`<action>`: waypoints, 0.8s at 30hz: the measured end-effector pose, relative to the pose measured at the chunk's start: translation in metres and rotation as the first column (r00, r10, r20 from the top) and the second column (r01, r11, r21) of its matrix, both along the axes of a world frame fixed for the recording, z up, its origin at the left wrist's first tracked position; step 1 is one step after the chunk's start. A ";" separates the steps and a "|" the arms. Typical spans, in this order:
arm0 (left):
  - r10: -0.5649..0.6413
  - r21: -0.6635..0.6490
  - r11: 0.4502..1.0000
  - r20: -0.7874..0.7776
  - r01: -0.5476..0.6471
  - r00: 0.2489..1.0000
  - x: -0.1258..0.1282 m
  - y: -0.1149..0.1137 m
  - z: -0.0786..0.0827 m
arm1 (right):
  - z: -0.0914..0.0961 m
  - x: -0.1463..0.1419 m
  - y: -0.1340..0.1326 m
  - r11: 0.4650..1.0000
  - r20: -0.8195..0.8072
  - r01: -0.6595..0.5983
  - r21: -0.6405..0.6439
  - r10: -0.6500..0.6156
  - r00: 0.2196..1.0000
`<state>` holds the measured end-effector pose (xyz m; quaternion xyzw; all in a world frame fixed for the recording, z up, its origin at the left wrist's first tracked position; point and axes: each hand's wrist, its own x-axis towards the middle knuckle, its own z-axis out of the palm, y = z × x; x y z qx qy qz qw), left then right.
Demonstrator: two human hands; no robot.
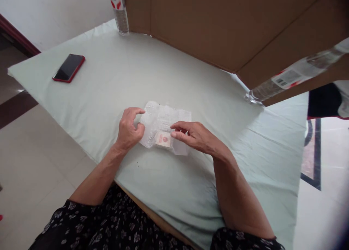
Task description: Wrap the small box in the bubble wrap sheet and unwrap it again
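A sheet of white, partly see-through wrapping (165, 115) lies spread on the cloth-covered table in front of me. On its near edge sits a small pale block (163, 139) with a reddish printed mark on top. My left hand (129, 128) is at the wrapping's left edge, thumb and forefinger apart, with nothing between them. Over the right part of the sheet hovers my right hand (195, 135), fingers slightly curled and apart. Its fingertips are close to the block's right side; whether they touch it I cannot tell.
A phone in a red case (68, 68) lies at the table's left. A tall brown cardboard panel (196, 28) stands along the back, with one clear plastic bottle (119, 12) at its left end and another bottle (289, 77) leaning at its right. Pale green cloth (114, 75) covers the table.
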<state>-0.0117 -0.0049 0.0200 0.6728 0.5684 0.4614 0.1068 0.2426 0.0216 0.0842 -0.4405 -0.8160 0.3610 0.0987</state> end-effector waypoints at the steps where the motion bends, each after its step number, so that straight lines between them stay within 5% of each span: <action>1: -0.065 0.065 0.996 0.025 0.063 0.998 0.001 -0.002 0.004 | 0.001 0.001 -0.002 1.000 0.039 -0.011 0.004 0.011 0.999; 4: -0.240 0.094 0.968 0.063 0.234 0.969 0.003 -0.004 0.011 | 0.001 0.001 -0.011 0.998 0.097 -0.005 0.064 -0.001 0.995; 8: -0.276 -0.183 0.937 0.134 0.298 0.952 -0.003 -0.005 0.016 | -0.002 -0.001 -0.033 0.974 -0.094 -0.008 0.226 0.030 0.995; 11: -0.361 -0.378 0.806 0.294 0.455 0.885 -0.013 -0.009 0.022 | -0.005 -0.001 -0.058 0.952 -0.177 -0.205 0.228 0.248 0.953; 14: -0.442 -0.515 0.681 0.278 0.521 0.853 -0.019 -0.017 0.024 | -0.008 0.005 -0.084 0.917 -0.120 -0.395 0.059 0.399 0.909; 17: -0.467 -0.548 0.728 0.043 0.412 0.883 -0.018 -0.028 0.023 | -0.011 0.015 -0.102 0.924 -0.122 -0.379 -0.053 0.370 0.921; 19: -0.447 -0.476 0.802 -0.080 0.360 0.891 -0.015 -0.034 0.024 | -0.012 0.019 -0.104 0.969 -0.160 -0.240 -0.050 0.230 0.960; 22: -0.412 -0.327 0.881 -0.178 0.342 0.894 -0.008 -0.039 0.027 | -0.021 0.014 -0.094 0.992 -0.188 0.047 0.113 -0.025 0.982; 24: -0.425 -0.294 0.888 -0.228 0.354 0.876 -0.004 -0.042 0.027 | -0.033 0.002 -0.081 0.939 -0.172 0.161 0.303 -0.113 0.979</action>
